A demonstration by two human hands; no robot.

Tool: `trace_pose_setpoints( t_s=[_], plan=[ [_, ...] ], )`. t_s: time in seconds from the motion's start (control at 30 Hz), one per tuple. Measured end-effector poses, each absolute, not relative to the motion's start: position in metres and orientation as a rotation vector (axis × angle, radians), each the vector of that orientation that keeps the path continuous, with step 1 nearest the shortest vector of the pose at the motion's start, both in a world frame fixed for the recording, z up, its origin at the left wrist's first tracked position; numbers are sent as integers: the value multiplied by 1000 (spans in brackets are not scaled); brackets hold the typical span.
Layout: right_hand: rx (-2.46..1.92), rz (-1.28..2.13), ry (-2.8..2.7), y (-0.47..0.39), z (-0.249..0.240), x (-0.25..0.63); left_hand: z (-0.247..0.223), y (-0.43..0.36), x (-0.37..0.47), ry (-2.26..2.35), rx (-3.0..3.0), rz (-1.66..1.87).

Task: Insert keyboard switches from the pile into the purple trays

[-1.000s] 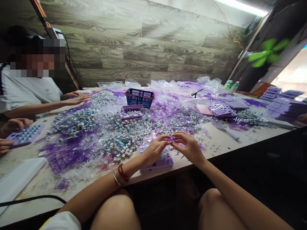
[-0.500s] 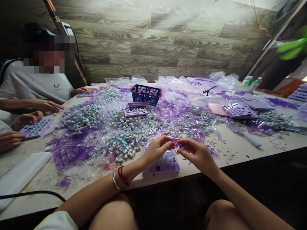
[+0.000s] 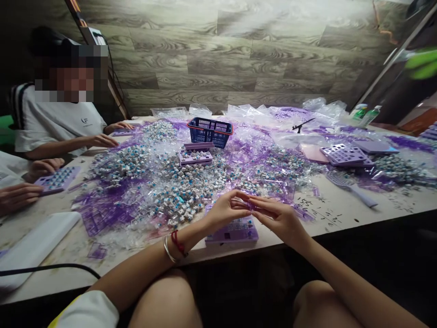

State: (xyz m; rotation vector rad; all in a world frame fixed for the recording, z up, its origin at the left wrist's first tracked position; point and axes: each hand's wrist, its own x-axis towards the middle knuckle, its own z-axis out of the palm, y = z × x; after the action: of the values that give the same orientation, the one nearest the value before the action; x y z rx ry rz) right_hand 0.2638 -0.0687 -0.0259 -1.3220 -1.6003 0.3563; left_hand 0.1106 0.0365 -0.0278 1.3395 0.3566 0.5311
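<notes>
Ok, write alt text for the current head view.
A person's left hand and right hand meet at the fingertips around a small purple piece, above a lilac plate with square openings. Heaps of small white-and-blue parts and clear and purple plastic cover much of the table, around a dark blue basket.

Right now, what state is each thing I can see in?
Left hand: fingertips closed on small purple piece
Right hand: likewise
Nearest purple tray: partly filled
Co-worker's tray: partly filled
Blue basket: upright, open-topped
Brush: lying down
Bottles: standing
</notes>
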Motion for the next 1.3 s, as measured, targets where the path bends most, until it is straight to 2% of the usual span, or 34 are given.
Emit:
trace_pose_setpoints(
  t_s=[0.23, 0.53, 0.8, 1.3],
  plan=[
    [-1441, 215, -1593, -64, -23, 260, -23, 38, 111, 445, 1222, 608],
    [-1353, 180, -1528, -61, -14, 245, -12, 38, 112, 368, 835, 468],
    [-1435, -80, -1590, -62, -13, 248, -22, 46, 110, 331, 935, 485],
    [-1427, -186, -1607, -68, -11, 245, -14, 44, 107, 283, 1110, 416]
  ],
)
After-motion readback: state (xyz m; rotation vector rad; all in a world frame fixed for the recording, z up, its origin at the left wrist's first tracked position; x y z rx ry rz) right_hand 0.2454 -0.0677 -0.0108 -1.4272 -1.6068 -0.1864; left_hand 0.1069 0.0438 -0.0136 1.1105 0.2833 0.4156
